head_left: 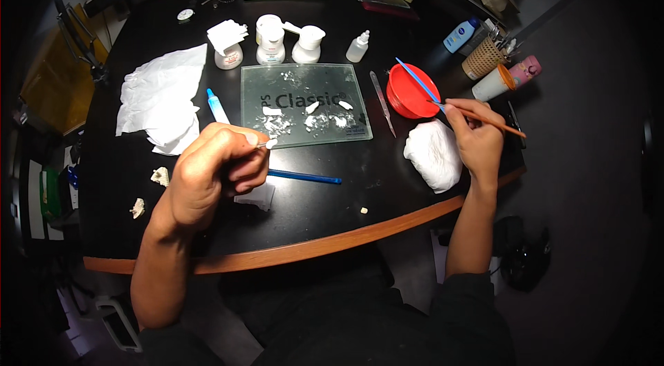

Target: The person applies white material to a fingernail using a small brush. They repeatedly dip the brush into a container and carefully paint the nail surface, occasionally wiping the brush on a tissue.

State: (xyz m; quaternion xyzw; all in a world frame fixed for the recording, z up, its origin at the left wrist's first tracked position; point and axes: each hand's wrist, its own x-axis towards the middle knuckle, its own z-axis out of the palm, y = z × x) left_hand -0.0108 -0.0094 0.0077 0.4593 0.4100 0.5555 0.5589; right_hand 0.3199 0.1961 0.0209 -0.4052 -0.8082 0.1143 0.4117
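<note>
My left hand (214, 162) is closed in a pinch near the front of the glass slab. A small white tooth-shaped piece (272, 144) shows at its fingertips, with a thin metallic bit beside it. My right hand (477, 138) grips a slim brush (494, 120) with a brown handle, its front end at the rim of a red bowl (413, 99). Across that bowl lies a thin blue stick (413, 77). White paste heaps and smears are spread over the glass slab (304, 79). Just below my right hand's wrist side sits a crumpled white tissue wad (434, 156).
Behind the slab stand white bottles (270, 48) and a dropper bottle (357, 46). White tissue (162, 89) and tooth models (160, 176) lie left. A metal spatula (382, 104), blue pen-like rod (304, 176) and tiny pale piece (364, 210) lie around. A woven tool cup (482, 58) stands right.
</note>
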